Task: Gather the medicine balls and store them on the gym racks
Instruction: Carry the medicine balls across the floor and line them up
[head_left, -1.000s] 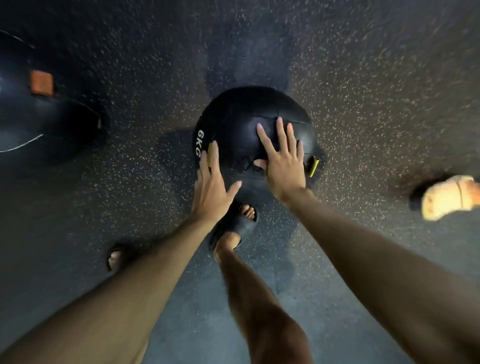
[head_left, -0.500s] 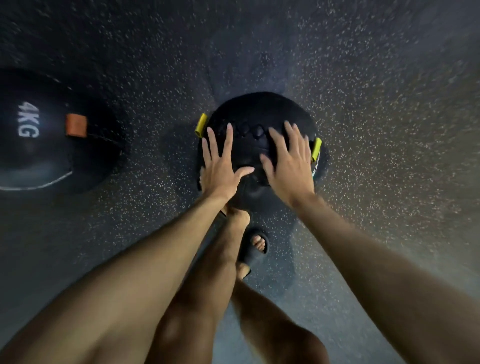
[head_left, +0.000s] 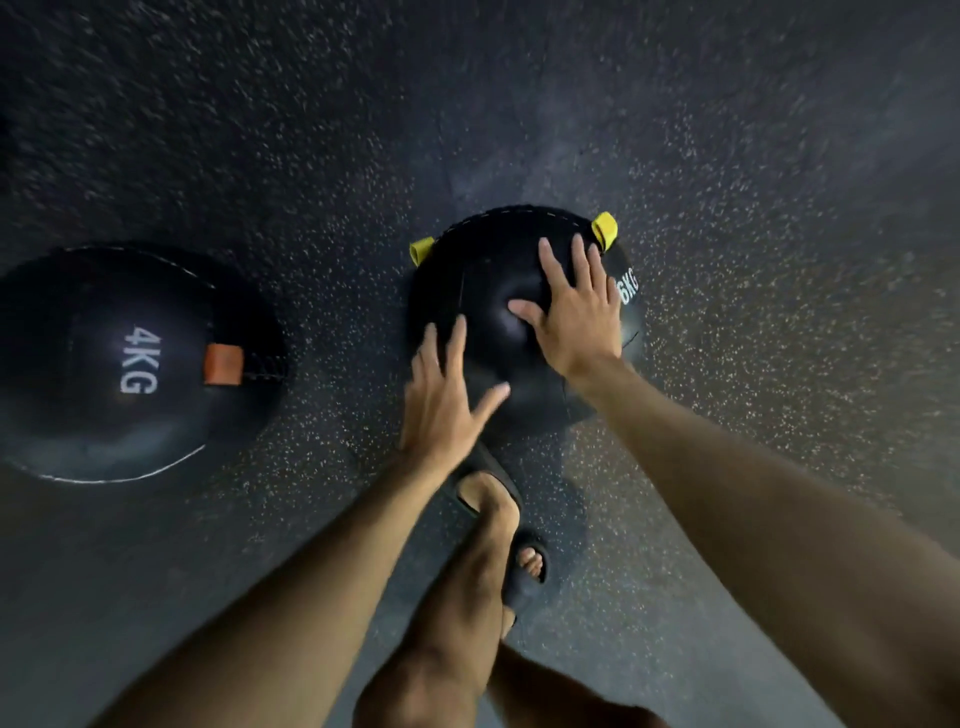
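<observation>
A black 6KG medicine ball (head_left: 488, 275) with yellow tabs lies on the dark speckled floor at centre. My right hand (head_left: 576, 312) presses flat on its top right, fingers straight and spread. My left hand (head_left: 441, 400) lies open against the ball's near left side, fingers straight. A second black ball (head_left: 104, 374), marked 4KG with an orange tab, sits on the floor at the left, apart from both hands.
My two legs in dark sandals (head_left: 524, 571) stand just behind the 6KG ball. Speckled rubber floor (head_left: 779, 208) spreads on all sides. No rack is in view.
The 6KG ball has rolled, so its yellow tabs and label turned rightward. Both hands stayed on it. The 4KG ball has come further into view at the left.
</observation>
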